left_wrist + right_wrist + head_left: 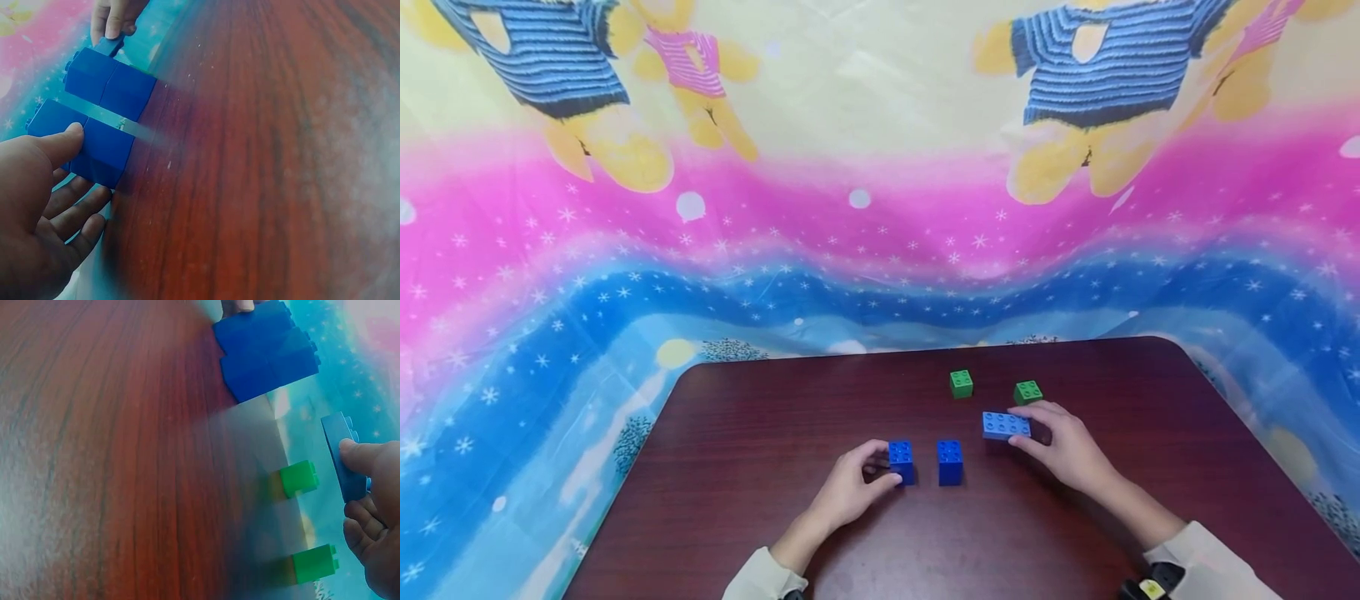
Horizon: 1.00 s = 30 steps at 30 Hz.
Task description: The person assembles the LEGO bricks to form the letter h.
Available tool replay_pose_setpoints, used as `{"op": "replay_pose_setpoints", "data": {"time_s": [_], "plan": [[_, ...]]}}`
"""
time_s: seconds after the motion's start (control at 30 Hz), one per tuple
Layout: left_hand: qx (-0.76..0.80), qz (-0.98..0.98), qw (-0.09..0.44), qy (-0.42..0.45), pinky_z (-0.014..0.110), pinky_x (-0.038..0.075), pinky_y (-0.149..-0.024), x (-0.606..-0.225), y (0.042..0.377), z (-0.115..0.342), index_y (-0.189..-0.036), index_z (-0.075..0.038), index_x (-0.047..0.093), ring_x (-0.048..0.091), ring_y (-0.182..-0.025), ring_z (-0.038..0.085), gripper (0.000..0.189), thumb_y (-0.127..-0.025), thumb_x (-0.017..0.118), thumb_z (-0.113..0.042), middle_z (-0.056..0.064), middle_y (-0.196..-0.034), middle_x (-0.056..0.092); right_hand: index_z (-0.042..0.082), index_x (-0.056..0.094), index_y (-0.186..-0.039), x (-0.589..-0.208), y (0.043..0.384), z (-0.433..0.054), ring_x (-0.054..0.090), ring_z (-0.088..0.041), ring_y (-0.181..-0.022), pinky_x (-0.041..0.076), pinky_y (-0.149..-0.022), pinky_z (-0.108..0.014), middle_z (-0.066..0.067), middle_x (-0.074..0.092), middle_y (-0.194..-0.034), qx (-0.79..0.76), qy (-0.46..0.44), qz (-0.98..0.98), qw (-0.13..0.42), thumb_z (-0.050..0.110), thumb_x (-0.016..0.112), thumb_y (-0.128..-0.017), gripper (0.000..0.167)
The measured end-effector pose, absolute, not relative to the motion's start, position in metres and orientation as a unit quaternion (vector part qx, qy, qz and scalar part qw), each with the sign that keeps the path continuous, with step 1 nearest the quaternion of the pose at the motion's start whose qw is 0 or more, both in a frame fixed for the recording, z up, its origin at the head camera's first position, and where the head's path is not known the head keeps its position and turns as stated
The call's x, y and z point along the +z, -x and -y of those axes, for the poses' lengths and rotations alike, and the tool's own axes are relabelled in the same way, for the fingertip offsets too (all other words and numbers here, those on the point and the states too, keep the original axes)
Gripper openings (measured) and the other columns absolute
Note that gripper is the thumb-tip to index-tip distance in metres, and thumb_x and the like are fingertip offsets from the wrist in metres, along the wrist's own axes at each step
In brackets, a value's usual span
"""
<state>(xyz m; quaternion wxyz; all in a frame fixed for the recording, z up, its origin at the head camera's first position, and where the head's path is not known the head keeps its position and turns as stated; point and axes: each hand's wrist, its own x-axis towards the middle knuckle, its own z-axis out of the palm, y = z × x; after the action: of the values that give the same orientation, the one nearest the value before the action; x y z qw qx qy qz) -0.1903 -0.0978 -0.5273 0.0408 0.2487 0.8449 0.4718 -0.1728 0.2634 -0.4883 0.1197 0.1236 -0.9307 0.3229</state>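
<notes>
Two dark blue stacks of toy building bricks stand side by side on the table, each apparently two bricks tall. My left hand (pixel 854 485) holds the left blue stack (pixel 901 463) between thumb and fingers; in the left wrist view its thumb lies on the stack's side. A narrow gap separates it from the right blue stack (pixel 950 463), which neither hand touches. My right hand (pixel 1067 443) pinches one end of a lighter blue, eight-stud brick (pixel 1004 426). In the right wrist view this long brick (pixel 342 456) appears raised off the table, studs facing up.
Behind the blue bricks, one small green brick (pixel 961 384) sits near the back of the dark wooden table (pixel 760 433). Another green brick (pixel 1027 392) is just beyond my right fingers. A patterned cloth (pixel 850 225) hangs behind the table.
</notes>
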Motion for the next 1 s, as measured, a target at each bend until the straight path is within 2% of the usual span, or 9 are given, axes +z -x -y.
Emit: {"op": "replay_pose_setpoints", "data": {"time_s": [0.27,0.5,0.8,1.0], "plan": [[0.475,-0.843,0.043,-0.250,0.032,0.057,-0.088,-0.527,0.190,0.098,-0.125,-0.008,0.063,0.069,-0.101,0.019,0.037,-0.093,0.077,-0.022,0.005,-0.111,0.071,0.010,0.070,-0.127,-0.479,0.169,-0.257,0.063,-0.029,-0.108,0.058,-0.085,-0.049,-0.012,0.067,-0.123,0.325,-0.130,0.928,0.129,0.017,0.085,-0.084,0.046],[0.476,-0.841,0.041,-0.252,0.032,0.057,-0.087,-0.528,0.190,0.098,-0.124,-0.008,0.063,0.069,-0.101,0.019,0.036,-0.093,0.077,-0.021,0.004,-0.110,0.071,0.010,0.070,-0.129,-0.471,0.167,-0.248,0.061,-0.035,-0.113,0.057,-0.087,-0.055,-0.017,0.065,-0.127,0.338,-0.134,0.921,0.137,0.016,0.085,-0.085,0.047],[0.479,-0.839,0.035,-0.254,0.032,0.057,-0.086,-0.529,0.191,0.097,-0.123,-0.007,0.064,0.069,-0.099,0.018,0.036,-0.093,0.077,-0.022,0.004,-0.109,0.071,0.013,0.071,-0.128,-0.462,0.169,-0.231,0.062,-0.021,-0.106,0.059,-0.082,-0.043,-0.003,0.068,-0.118,0.342,-0.157,0.913,0.155,0.016,0.086,-0.084,0.047],[0.477,-0.841,0.038,-0.253,0.032,0.057,-0.086,-0.529,0.191,0.097,-0.124,-0.007,0.064,0.069,-0.100,0.018,0.036,-0.093,0.077,-0.021,0.004,-0.110,0.071,0.014,0.070,-0.128,-0.458,0.168,-0.217,0.062,-0.018,-0.106,0.059,-0.084,-0.041,0.002,0.068,-0.118,0.362,-0.170,0.905,0.145,0.019,0.085,-0.085,0.046]]}}
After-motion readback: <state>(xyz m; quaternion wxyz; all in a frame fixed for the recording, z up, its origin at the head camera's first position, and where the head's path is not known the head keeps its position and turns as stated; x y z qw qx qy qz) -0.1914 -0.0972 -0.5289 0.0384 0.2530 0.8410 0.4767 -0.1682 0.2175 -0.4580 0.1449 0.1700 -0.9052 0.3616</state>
